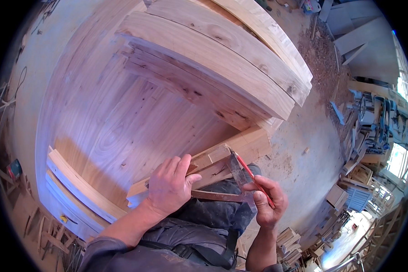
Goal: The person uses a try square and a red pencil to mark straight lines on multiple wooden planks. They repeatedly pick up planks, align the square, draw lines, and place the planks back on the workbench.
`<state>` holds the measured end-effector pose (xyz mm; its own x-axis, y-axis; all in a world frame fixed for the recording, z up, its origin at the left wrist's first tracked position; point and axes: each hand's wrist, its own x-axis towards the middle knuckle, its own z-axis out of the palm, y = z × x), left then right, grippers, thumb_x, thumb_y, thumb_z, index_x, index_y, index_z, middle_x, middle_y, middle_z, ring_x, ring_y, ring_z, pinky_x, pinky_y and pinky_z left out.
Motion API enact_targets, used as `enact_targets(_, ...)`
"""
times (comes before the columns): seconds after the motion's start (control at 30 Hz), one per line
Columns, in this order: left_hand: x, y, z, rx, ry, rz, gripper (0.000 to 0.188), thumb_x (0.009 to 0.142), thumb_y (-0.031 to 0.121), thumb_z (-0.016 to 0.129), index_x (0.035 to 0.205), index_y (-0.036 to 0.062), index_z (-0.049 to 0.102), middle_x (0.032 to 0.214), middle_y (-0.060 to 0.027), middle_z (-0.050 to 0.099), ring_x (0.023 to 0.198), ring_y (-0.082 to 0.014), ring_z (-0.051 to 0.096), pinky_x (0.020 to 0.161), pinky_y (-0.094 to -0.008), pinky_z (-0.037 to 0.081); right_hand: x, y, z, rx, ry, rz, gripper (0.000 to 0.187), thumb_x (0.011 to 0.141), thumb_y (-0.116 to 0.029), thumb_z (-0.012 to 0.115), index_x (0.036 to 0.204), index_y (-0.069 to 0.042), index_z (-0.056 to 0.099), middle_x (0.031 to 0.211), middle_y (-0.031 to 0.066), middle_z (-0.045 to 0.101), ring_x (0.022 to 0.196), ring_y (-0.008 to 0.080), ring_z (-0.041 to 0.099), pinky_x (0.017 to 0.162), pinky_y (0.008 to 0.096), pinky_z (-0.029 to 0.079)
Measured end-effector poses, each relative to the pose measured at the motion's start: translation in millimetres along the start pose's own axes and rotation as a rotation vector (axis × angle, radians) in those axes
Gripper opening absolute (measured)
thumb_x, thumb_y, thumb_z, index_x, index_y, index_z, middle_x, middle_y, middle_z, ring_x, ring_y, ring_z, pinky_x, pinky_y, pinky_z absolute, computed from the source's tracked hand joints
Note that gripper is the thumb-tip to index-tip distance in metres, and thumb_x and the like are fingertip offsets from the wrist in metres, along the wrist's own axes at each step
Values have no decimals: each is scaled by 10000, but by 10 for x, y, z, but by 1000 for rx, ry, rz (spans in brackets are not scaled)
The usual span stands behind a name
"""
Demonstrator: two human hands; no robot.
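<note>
My left hand [170,186] lies palm down over the near wooden rail [213,156], fingers stretched out and thumb apart. A narrow brown strip [217,196] runs from under its palm toward my right hand; its left end is hidden. My right hand [269,199] is closed around a red pencil [251,174], which points up and left toward the rail's end. Beside the pencil is a thin, partly see-through blade [237,170], which meets the brown strip in a square-like shape. Whether my right fingers also grip this blade I cannot tell.
The rail belongs to a large wooden frame with a broad plank panel [136,118] and thick stacked boards [222,59] on its far side. More curved boards [81,186] lie at left. Wood scraps [290,242] and tools [376,122] crowd the right.
</note>
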<state>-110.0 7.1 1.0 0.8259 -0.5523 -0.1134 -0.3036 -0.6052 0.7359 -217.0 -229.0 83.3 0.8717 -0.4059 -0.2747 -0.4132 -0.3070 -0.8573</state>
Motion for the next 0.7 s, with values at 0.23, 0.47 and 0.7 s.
enact_targets(0.23, 4, 4, 1, 8, 7, -3, 578, 812, 203, 872, 1256, -68, 619, 944, -192, 647, 846, -392, 664, 709, -469, 548, 7, -45, -82, -80, -54, -64, 288, 990, -90, 730, 1247, 40, 719, 979, 141, 811, 893, 195, 765, 824, 321, 594)
enact_targets(0.47, 16, 23, -14, 0, -7, -13, 568, 821, 199, 869, 1258, -65, 620, 954, -192, 651, 857, -395, 670, 719, -473, 552, -39, -114, -18, 74, 76, 19, 262, 974, -73, 737, 1210, 40, 735, 994, 167, 803, 894, 215, 760, 813, 326, 586)
enact_targets(0.7, 14, 33, -24, -2, -17, -26, 564, 825, 194, 868, 1262, -60, 620, 959, -194, 653, 865, -400, 674, 723, -476, 554, 63, -22, -169, 143, -32, -183, 293, 958, -94, 756, 1215, 46, 742, 1023, 180, 799, 955, 232, 757, 872, 333, 580)
